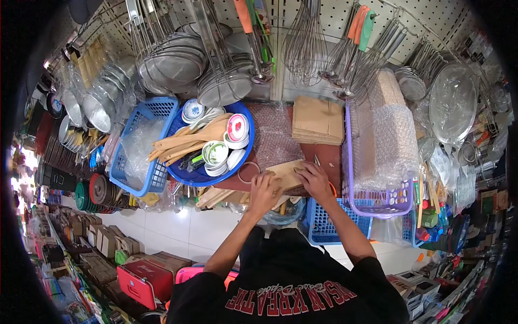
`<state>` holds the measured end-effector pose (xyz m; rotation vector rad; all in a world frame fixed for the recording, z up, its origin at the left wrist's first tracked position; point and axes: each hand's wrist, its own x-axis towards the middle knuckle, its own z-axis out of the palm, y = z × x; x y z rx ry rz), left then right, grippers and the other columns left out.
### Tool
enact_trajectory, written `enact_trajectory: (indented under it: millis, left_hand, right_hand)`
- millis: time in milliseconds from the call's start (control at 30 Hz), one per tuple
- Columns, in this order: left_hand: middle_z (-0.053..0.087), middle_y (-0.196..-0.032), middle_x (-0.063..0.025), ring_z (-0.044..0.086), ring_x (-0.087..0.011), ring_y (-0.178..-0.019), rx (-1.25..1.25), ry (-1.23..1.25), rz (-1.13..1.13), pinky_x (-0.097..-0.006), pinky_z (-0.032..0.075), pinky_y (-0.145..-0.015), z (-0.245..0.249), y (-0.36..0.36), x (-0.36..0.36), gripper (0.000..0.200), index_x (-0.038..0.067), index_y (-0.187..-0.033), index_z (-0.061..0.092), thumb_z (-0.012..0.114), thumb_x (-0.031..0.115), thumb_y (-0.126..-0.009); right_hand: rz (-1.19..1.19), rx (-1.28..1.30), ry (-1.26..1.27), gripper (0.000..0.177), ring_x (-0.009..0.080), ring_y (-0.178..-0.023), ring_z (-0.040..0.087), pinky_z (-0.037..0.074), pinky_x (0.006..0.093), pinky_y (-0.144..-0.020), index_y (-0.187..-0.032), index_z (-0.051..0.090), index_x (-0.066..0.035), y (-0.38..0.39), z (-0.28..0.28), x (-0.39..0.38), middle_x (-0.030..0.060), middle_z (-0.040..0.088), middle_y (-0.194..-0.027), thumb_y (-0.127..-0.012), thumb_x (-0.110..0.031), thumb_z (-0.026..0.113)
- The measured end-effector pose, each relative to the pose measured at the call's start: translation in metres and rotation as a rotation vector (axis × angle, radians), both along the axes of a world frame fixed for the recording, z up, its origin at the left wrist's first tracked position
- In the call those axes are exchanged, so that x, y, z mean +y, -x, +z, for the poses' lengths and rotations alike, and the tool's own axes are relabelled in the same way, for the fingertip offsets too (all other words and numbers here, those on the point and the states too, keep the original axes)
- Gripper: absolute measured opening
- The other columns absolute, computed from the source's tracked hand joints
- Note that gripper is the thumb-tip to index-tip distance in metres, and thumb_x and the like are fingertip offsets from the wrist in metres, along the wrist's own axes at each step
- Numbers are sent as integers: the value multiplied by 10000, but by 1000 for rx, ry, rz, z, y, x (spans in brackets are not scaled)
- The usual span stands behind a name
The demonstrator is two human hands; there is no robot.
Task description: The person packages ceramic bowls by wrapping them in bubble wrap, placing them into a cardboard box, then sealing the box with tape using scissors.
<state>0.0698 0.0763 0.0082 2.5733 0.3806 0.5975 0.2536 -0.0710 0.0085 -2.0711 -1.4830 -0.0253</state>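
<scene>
A flat light-wood piece [286, 171] lies at the front of the red-brown table, on the edge of a bubble-wrap sheet [272, 132]. My left hand [266, 190] rests on its left end with the fingers bent over it. At its right end is my right hand [315, 181], fingers curled onto the wood. Whether either hand grips the piece or only presses on it is hard to tell. A roll of tape [249, 172] lies left of the wood. Just beyond my right hand is a small pointed tool [317, 160].
A blue bowl [181, 175] with wooden utensils and small dishes stands left, beside a blue basket [120, 168]. Brown envelopes [318, 120] are stacked behind. At right, a purple basket [349, 156] holds bubble-wrapped goods. Strainers [172, 67] and whisks [305, 48] hang above.
</scene>
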Motion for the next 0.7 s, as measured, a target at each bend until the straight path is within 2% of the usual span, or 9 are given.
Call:
enact_trajectory:
  millis: [33, 133, 233, 433, 533, 633, 700]
  left_hand:
    - [516, -1320, -143, 388, -372, -1336, -56, -54, -23, -582, 278, -1080, -7, 6, -1, 499, 62, -1166, 639, 776, 300, -750]
    - [447, -1405, -160, 294, -391, -1408, 8, -142, -48, -689, 182, -1102, -14, 18, -3, 654, 134, -1264, 588, 796, 396, -702]
    - [362, -1478, -168, 218, -443, -1430, 97, -141, -43, -739, 94, -1104, -33, 16, -7, 723, 157, -1296, 561, 797, 460, -682]
    - [326, -1450, -176, 218, -508, -1402, -4, -250, -98, -746, 145, -1094, -69, 10, 5, 589, 170, -1256, 563, 784, 366, -746]
    - [353, -1396, -178, 250, -512, -1385, -104, -193, -136, -715, 181, -1109, -72, 7, 10, 503, 162, -1222, 569, 772, 301, -783]
    - [367, -1369, -179, 302, -528, -1354, -79, -163, -146, -642, 308, -1097, -68, 8, 13, 473, 159, -1213, 572, 764, 282, -799]
    - [378, -1368, -195, 381, -505, -1308, -71, -22, -144, -589, 390, -1050, -66, 7, 12, 497, 153, -1204, 538, 782, 254, -783]
  right_hand:
    - [21, -21, 19, 452, 327, -1156, 559, 421, 458, -1031, -1193, 653, -132, 1, 2, -1, 96, 570, -1297, -778, -272, 761]
    - [94, -49, 152, 677, 355, -1214, 520, 415, 481, -1033, -1361, 540, -160, 8, 26, -14, 111, 467, -1430, -749, -318, 784]
    - [182, -26, 209, 876, 380, -1258, 481, 400, 495, -1049, -1471, 405, -190, 0, 18, -20, 123, 343, -1522, -711, -322, 821]
    - [207, 31, 234, 951, 377, -1307, 440, 390, 498, -1059, -1474, 395, -189, -4, 6, -20, 125, 281, -1554, -651, -257, 867]
    - [213, -9, 263, 863, 357, -1318, 445, 409, 456, -1064, -1436, 436, -144, -4, 13, -22, 143, 299, -1541, -683, -254, 843]
    - [204, -23, 264, 815, 357, -1306, 455, 415, 453, -1060, -1433, 439, -149, -3, 16, -21, 138, 323, -1525, -714, -201, 818]
    - [197, -42, 252, 782, 358, -1304, 456, 415, 453, -1060, -1425, 452, -153, -4, 8, -20, 135, 338, -1512, -727, -178, 804]
